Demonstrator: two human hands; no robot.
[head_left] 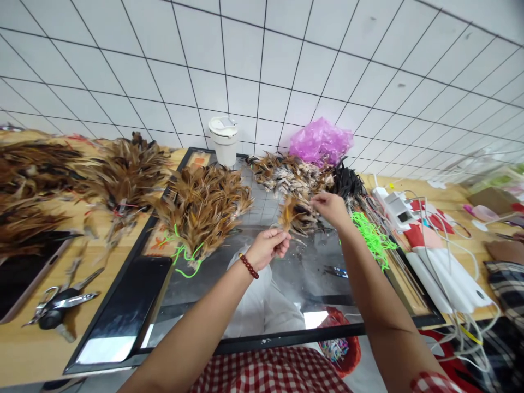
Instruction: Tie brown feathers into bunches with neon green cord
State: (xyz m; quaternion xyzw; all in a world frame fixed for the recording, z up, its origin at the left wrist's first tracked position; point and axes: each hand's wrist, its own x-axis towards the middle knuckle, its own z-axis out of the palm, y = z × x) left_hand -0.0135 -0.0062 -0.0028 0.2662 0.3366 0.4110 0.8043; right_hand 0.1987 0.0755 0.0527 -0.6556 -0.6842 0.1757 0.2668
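My left hand [269, 246], with a beaded bracelet at the wrist, pinches a small brown-orange feather [287, 212] by its lower end. Just right of it, my right hand [328, 207] has its fingers pressed together over the edge of a small heap of brown feathers [306, 218]; whatever they grip is too small to make out. Behind the hands lies a pile of grey and brown feathers [286, 176]. A large bunch of brown feathers [208, 204] with green cords [189, 255] rests to the left. Bright green strings [373, 237] lie beyond my right forearm.
A white lidded cup [224, 143] and purple plastic bag [321, 141] stand by the tiled wall. Phone [126, 305], keys [65, 300] and more feathers [123, 169] are left. Right are cables, a power strip [395, 210] and a person's sleeve [505, 286]. Snips [336, 271] lie on the glass.
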